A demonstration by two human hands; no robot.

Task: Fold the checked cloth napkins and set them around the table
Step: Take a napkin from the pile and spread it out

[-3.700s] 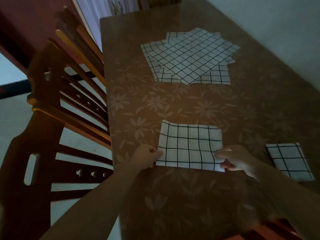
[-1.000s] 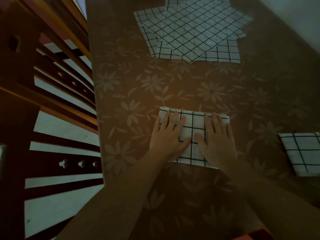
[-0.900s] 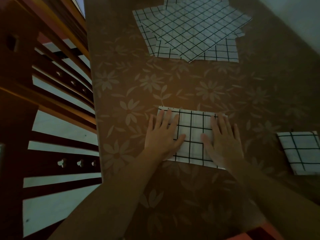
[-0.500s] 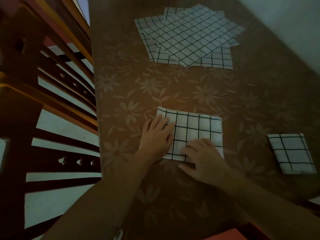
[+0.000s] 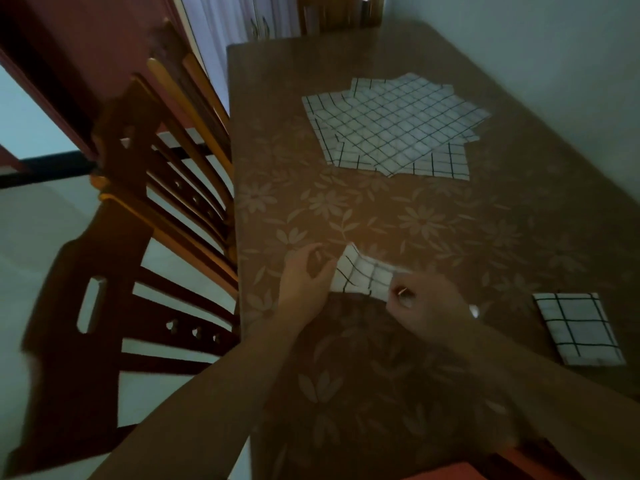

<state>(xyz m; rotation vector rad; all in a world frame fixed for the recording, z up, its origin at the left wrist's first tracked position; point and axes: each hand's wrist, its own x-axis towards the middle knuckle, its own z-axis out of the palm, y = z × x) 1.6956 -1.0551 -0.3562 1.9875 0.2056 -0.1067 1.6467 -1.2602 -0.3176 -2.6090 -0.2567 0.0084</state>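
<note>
A white napkin with a black check (image 5: 363,275) lies partly folded near the front of the brown flower-patterned table (image 5: 398,216). My left hand (image 5: 304,275) pinches its left edge, which is lifted off the table. My right hand (image 5: 426,303) grips its right side and covers part of it. A finished folded napkin (image 5: 578,329) rests to the right, near the table's edge. A loose pile of unfolded checked napkins (image 5: 394,126) lies further back in the middle.
Two dark wooden chairs with slatted backs (image 5: 145,209) stand tight against the table's left edge. A pale wall (image 5: 554,64) runs along the right side. Light floor shows beyond the chairs on the left.
My hands pressed flat on the half-folded napkin, then shifted to its ends. Now the left end is raised and the napkin looks narrower. The camera has tilted up.
</note>
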